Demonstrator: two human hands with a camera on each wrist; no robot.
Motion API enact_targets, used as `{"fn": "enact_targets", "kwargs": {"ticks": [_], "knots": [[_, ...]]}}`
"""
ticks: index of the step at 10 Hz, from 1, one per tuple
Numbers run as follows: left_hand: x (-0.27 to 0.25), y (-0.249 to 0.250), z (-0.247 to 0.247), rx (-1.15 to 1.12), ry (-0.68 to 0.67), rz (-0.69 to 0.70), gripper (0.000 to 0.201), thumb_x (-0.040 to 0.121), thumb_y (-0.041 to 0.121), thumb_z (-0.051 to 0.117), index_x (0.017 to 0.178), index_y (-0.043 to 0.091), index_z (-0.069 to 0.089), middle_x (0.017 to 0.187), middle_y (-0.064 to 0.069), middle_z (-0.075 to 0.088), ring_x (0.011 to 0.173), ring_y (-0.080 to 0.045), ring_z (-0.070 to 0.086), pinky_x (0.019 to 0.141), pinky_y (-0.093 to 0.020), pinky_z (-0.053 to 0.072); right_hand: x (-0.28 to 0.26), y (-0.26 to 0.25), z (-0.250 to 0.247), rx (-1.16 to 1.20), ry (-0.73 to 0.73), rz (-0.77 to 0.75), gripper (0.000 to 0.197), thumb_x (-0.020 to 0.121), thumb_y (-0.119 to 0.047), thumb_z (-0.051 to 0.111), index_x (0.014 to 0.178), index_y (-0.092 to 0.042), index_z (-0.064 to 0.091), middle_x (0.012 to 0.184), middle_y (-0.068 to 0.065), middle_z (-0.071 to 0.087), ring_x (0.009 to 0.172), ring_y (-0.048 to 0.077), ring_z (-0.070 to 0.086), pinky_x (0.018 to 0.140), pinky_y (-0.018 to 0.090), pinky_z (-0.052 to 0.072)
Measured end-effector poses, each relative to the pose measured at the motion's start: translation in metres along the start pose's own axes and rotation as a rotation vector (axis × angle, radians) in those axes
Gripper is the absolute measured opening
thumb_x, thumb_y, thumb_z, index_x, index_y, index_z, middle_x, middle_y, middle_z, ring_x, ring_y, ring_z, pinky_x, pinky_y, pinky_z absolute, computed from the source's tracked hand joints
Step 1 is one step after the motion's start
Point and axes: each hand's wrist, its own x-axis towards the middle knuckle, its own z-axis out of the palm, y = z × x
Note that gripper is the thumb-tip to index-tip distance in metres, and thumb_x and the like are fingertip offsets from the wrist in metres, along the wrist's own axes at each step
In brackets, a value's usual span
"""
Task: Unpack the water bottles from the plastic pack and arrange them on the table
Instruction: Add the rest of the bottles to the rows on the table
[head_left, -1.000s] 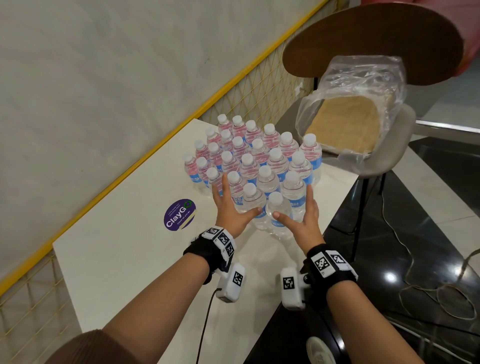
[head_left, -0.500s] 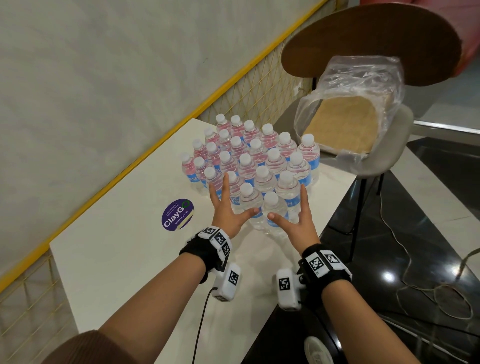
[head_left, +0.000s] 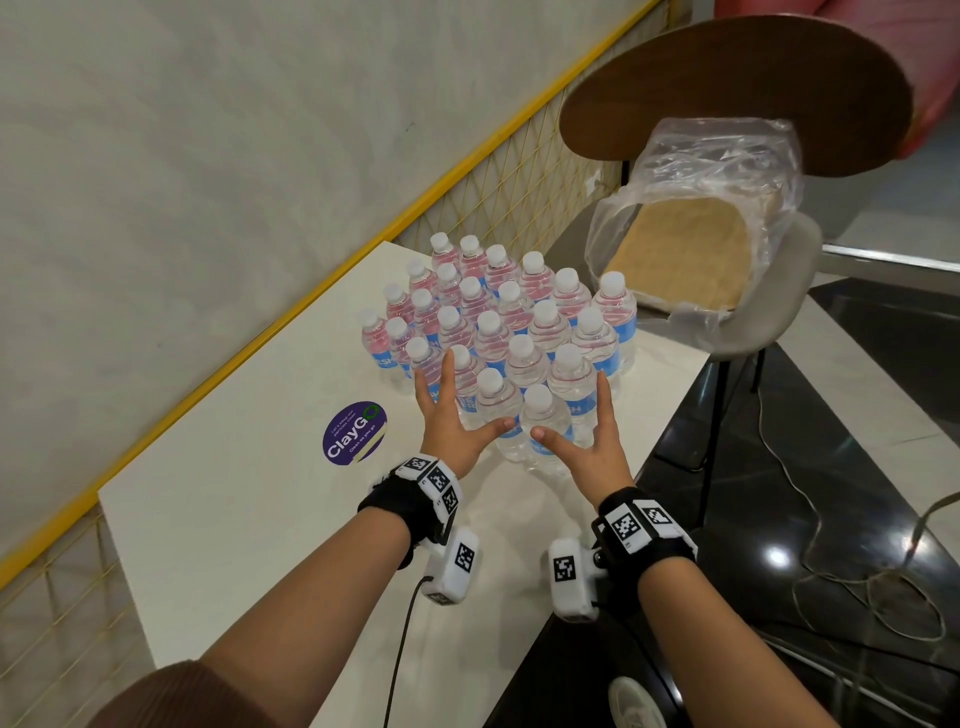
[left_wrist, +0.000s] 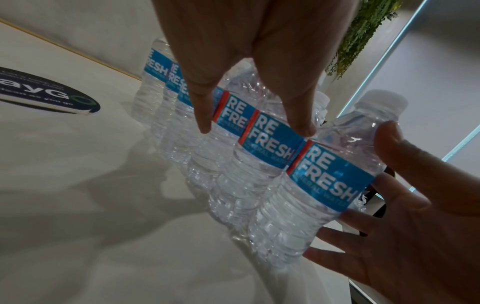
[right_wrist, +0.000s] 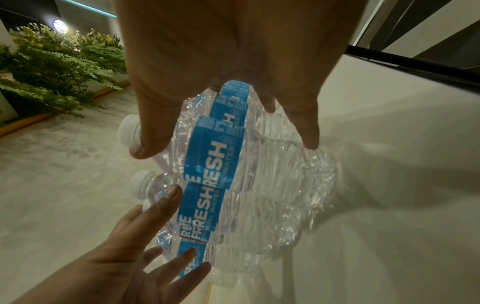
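Left hand (head_left: 451, 427) spread flat, fingers straight, thumb out toward the nearest front bottle (head_left: 497, 410), gripping nothing; whether the fingertips rest against the labels cannot be told. Right hand (head_left: 587, 452) likewise splayed and released, fingers straight beside the outer front bottle (head_left: 540, 425), thumb pointing inward toward the left thumb, the two thumbs close but apart. Just beyond both palms, a tight upright cluster of water bottles (head_left: 498, 322) with white caps and blue labels, standing on the far end of the white table (head_left: 218, 519), packed shoulder to shoulder in rows. Left of the hands, on the tabletop, a round purple sticker (head_left: 354, 433). Past the table's far corner, a chair (head_left: 769, 312) bearing the emptied plastic pack (head_left: 696, 208), clear film crumpled round a cardboard sheet.
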Motion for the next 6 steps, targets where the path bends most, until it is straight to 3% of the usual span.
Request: {"fn": "enact_targets", "kwargs": {"ticks": [2,3,4,5,6], "knots": [[0.0,0.002,-0.001,0.005,0.004,-0.009,0.114,0.068,0.03,0.083,0.15,0.033,0.005,0.156,-0.003,-0.017,0.148,-0.013,-0.003,0.116,-0.03,0.016,0.001,-0.001,-0.001,0.006,0.001,-0.004,0.102,0.07,-0.033,0.082,0.145,-0.045,0.014,0.15,-0.014,0.03,0.136,0.005,0.033,0.113,0.035,0.031],[0.001,0.003,-0.002,0.0,0.006,-0.003,0.112,0.068,0.032,0.082,0.15,0.033,0.006,0.157,-0.001,-0.014,0.147,-0.013,0.001,0.119,-0.037,0.02,0.0,-0.004,-0.004,-0.015,-0.014,-0.006,0.102,0.069,-0.035,0.082,0.147,-0.041,0.017,0.149,-0.017,0.032,0.136,0.003,0.034,0.114,0.036,0.03],[0.003,0.008,-0.003,-0.031,0.016,0.003,0.105,0.071,0.036,0.08,0.149,0.036,0.009,0.157,0.004,-0.012,0.146,-0.01,0.007,0.118,-0.039,0.023,0.0,-0.008,-0.007,-0.102,0.014,-0.019,0.106,0.063,-0.05,0.08,0.147,-0.041,0.016,0.149,-0.014,0.033,0.137,0.007,0.033,0.115,0.043,0.03],[0.003,0.018,-0.008,-0.073,0.072,0.016,0.097,0.074,0.04,0.076,0.148,0.038,0.013,0.157,0.005,-0.009,0.146,-0.009,0.005,0.114,-0.031,0.02,-0.009,-0.03,-0.01,-0.303,0.172,-0.086,0.102,0.059,-0.062,0.075,0.144,-0.039,0.023,0.144,-0.004,0.035,0.135,0.017,0.033,0.113,0.043,0.028],[-0.003,0.016,-0.015,-0.131,0.166,0.023,0.08,0.08,0.037,0.071,0.145,0.034,0.025,0.154,0.004,0.004,0.144,-0.011,0.015,0.113,-0.031,0.024,-0.01,-0.068,-0.022,-0.38,0.165,-0.209,0.063,0.071,-0.042,0.077,0.124,-0.03,0.045,0.114,-0.002,0.048,0.107,0.015,0.051,0.096,0.033,0.043]]}}
